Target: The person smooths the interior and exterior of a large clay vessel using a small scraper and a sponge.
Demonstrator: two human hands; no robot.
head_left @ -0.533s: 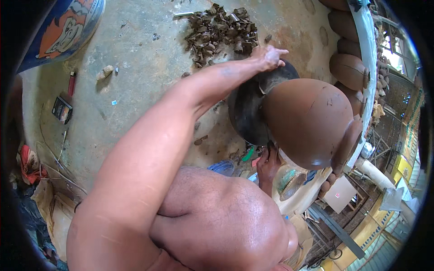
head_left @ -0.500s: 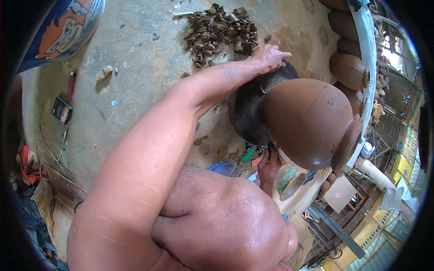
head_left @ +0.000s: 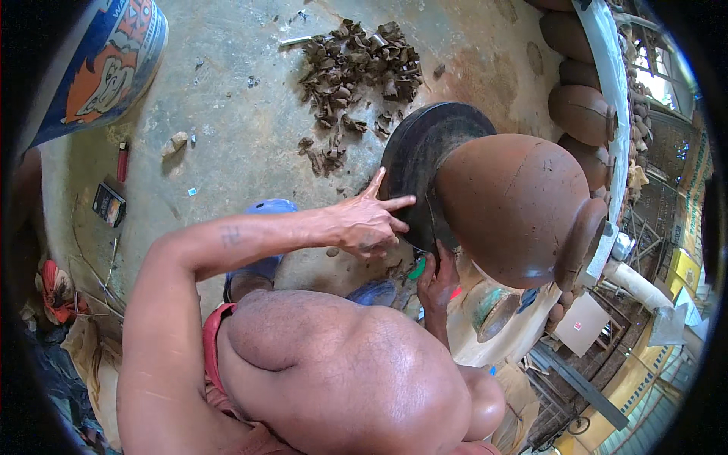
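A large brown clay pot (head_left: 512,208) with a thick rolled rim stands on a black round turntable (head_left: 436,129), its base against the disc. My left hand (head_left: 370,221) is at the turntable's near-left edge, fingers spread and holding nothing. Low by the pot's base is my right hand (head_left: 438,279), its fingers bent together with the tips up at the gap between pot and disc. Whatever sits in that pinch is too small to make out. A thin crack-like line runs along the pot's wall.
Curled clay trimmings (head_left: 356,68) lie in a heap beyond the turntable. A blue bucket (head_left: 114,72) stands far left, with a red lighter (head_left: 122,161) and a dark small box (head_left: 108,205) on the floor. More clay pots (head_left: 580,114) line the right; a greenish bowl (head_left: 493,309) sits nearby.
My left hand has come from the turntable's far side back toward me to its near-left edge. More of the disc shows. My right hand stays low by the pot's base.
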